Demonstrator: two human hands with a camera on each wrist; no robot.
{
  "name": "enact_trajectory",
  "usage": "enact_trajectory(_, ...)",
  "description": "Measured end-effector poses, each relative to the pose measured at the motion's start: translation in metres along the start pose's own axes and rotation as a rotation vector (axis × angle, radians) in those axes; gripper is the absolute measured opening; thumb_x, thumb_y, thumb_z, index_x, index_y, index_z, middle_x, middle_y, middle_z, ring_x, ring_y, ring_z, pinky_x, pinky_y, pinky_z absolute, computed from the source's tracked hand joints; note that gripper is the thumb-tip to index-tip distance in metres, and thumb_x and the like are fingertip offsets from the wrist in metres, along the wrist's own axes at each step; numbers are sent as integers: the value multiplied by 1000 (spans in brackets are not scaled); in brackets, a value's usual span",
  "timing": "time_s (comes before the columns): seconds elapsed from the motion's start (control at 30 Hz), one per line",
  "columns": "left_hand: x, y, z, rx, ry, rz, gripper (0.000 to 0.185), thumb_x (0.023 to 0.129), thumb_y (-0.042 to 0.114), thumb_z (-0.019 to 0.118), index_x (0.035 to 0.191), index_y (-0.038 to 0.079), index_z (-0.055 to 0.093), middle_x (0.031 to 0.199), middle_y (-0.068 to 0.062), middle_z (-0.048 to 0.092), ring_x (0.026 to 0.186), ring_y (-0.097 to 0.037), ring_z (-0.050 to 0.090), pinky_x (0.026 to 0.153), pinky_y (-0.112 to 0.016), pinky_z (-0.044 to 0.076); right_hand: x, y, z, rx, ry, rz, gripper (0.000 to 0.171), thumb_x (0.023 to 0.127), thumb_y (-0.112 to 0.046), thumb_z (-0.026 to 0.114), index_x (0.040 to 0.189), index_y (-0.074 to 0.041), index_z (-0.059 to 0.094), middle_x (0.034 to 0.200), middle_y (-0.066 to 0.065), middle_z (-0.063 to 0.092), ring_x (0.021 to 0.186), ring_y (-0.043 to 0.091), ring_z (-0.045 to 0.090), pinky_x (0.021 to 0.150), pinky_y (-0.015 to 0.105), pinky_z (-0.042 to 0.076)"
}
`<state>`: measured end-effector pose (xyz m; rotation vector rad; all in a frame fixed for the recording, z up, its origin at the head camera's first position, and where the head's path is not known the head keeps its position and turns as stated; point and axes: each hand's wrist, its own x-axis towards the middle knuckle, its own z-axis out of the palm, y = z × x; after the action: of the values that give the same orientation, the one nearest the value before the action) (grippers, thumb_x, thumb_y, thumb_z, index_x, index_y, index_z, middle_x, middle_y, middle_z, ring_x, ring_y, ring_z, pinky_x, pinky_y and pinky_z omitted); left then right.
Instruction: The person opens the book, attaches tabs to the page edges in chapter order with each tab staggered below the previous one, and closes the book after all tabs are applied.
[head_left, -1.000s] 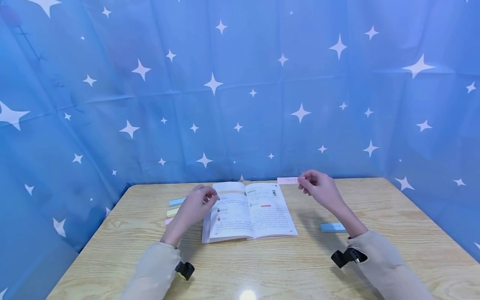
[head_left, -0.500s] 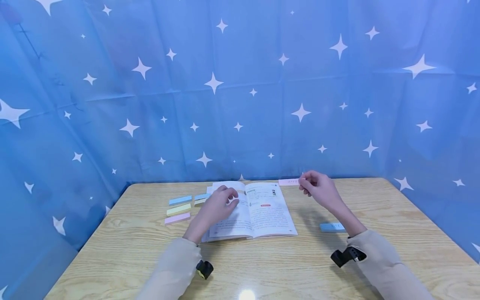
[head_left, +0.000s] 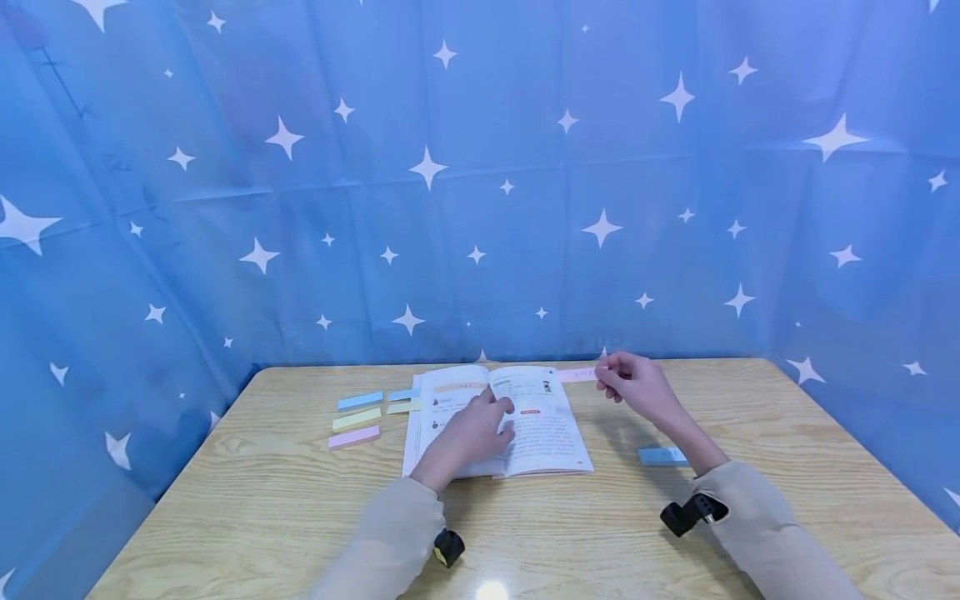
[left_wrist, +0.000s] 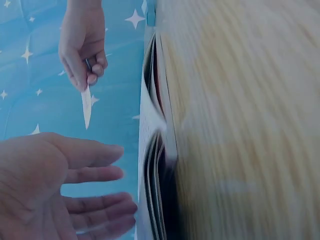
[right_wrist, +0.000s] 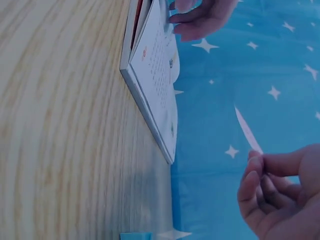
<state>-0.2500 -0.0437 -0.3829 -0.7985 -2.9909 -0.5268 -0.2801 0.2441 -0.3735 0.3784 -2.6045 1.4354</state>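
Note:
An open book [head_left: 546,442] with printed pages lies on the table. Over its middle is my left hand [head_left: 474,429], palm down; the left wrist view shows this hand's fingers [left_wrist: 95,154] loosely extended and holding nothing, with the tips close to the page. Whether they touch the paper I cannot tell. To the right of the book, my right hand [head_left: 639,387] is raised and pinches one end of a thin pink sticky note strip [head_left: 576,375] between thumb and finger. Handwriting shows on the strip, which points left toward the book's upper right corner.
Left of the book lie blue [head_left: 360,402], yellow [head_left: 357,419] and pink [head_left: 355,437] sticky note pads. A blue tab [head_left: 403,394] and a yellow tab [head_left: 403,407] stick out from the book's left edge. Another blue pad [head_left: 663,457] lies near the right forearm. A starred curtain [head_left: 510,217] hangs behind.
My left hand has moved right, from the book's left edge to its middle, uncovering the pads and tabs. My right hand keeps its pinch on the pink strip and has dipped slightly.

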Motion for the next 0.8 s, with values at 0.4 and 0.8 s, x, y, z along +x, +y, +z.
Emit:
enact_trajectory(0.4,14,28,15,192,-103,-77,41,100,25,62,138,10,58,138,-19,49,122,-32,51,97,-45,48,0,2,1,-19,-30,19,23,105,-16,57,111,5,63,91,19,67,82,43,62,66,39,56)
enact_trajectory(0.8,19,50,23,292,-184,-74,43,102,21,54,146,21,54,153,-10,41,141,-29,36,111,-46,38,1,10,3,-53,-68,43,20,105,-11,55,105,7,64,88,23,66,77,40,62,62,39,54)
